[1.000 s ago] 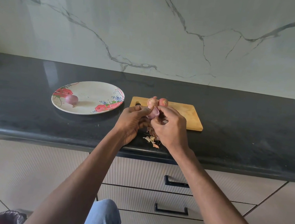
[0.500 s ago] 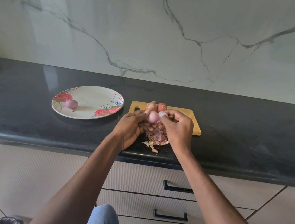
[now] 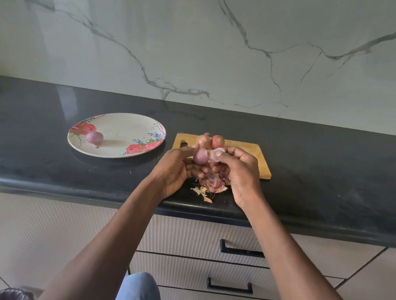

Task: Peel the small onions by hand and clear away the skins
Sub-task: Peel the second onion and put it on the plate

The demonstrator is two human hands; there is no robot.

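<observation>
Your left fingers (image 3: 191,167) cupped the onion (image 3: 200,155); your right fingers (image 3: 226,156) pinched a pale skin flap (image 3: 216,152) just beside it. Since a second ago that flap had pulled clear, baring more onion, so this one looked nearly peeled. Skins (image 3: 210,184) lay beneath on the worktop (image 3: 336,185), two unpeeled onions (image 3: 211,140) on the board (image 3: 253,156), one on the plate (image 3: 119,136) to the left.

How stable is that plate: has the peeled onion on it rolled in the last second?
No. The peeled onion lies beside the same red rose at the left of the plate, as before.
</observation>
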